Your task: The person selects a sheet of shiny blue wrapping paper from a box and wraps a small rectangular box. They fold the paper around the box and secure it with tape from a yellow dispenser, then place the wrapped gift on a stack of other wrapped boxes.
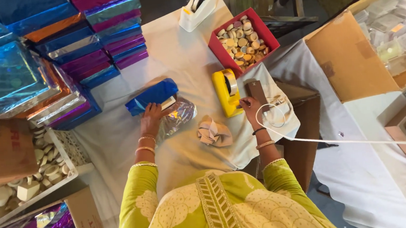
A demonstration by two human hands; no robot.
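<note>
A tall stack of foil-wrapped boxes (pixel 65 47) in blue, purple, orange and silver stood at the far left of the white cloth (pixel 118 134). A white tape dispenser (pixel 199 5) was at the far edge, and just right of it a red box (pixel 243 39) held many small round pieces. A crumpled paper (pixel 214 132) lay near the middle. At the near left, a white tray (pixel 36 175) held pale blocks. A brown cardboard sheet (pixel 351 60) lay at the right, with clear plastic containers (pixel 398 38) beyond it.
</note>
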